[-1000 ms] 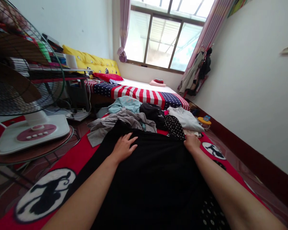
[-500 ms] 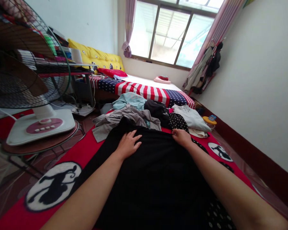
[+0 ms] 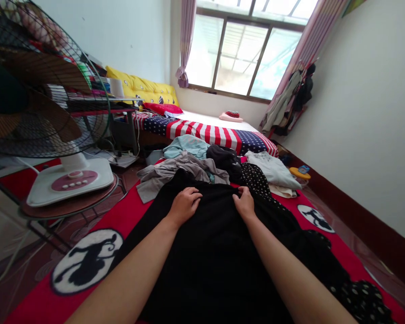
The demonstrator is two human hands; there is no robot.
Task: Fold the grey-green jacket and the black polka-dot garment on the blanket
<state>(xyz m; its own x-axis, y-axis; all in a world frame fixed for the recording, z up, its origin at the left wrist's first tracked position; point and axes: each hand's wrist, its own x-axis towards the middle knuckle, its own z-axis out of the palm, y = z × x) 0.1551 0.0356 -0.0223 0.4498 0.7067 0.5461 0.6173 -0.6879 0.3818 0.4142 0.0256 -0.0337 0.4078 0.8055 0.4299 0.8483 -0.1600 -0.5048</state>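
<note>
A large black garment (image 3: 209,252) lies spread over a red blanket (image 3: 128,220) in front of me. My left hand (image 3: 185,205) presses down on its far edge, fingers curled a little. My right hand (image 3: 245,203) pinches the same far edge just to the right, the cloth bunched under its fingers. The two hands are close together. Behind them lies a heap of clothes: a grey piece (image 3: 175,173), a light blue one (image 3: 187,146), a black dotted one (image 3: 256,180) and a pale one (image 3: 273,168).
A standing fan (image 3: 43,117) sits on a round stool at the left. A bed with a flag-pattern cover (image 3: 209,130) stands under the window. Clothes hang on the right wall (image 3: 290,101). A small yellow object (image 3: 299,173) lies by the wall.
My right hand has slid left along the black garment's far edge, pulling cloth toward the left hand. The left hand's fingers have curled. The view has shifted slightly right.
</note>
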